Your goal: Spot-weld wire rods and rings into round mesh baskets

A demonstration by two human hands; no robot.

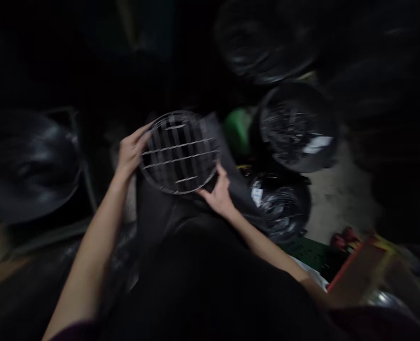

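Note:
A round metal wire rack [191, 157] with crossing bars is held up in front of my body, near the middle of the view. My left hand [130, 150] grips its left rim, the fingers reaching toward the upper edge. On the lower right rim, my right hand [220, 192] has its thumb and fingers closed. Dark shapes show through the gaps between the bars. The picture is dim and blurred by motion, so finer detail of the rack and fingers is lost.
To the right stand round dark containers lined with black plastic, one upper [297, 125] and one lower [284, 208]. A green object [237, 130] sits beside them. A large plastic-covered round thing [28, 166] is at left. A cardboard box [359, 267] lies lower right.

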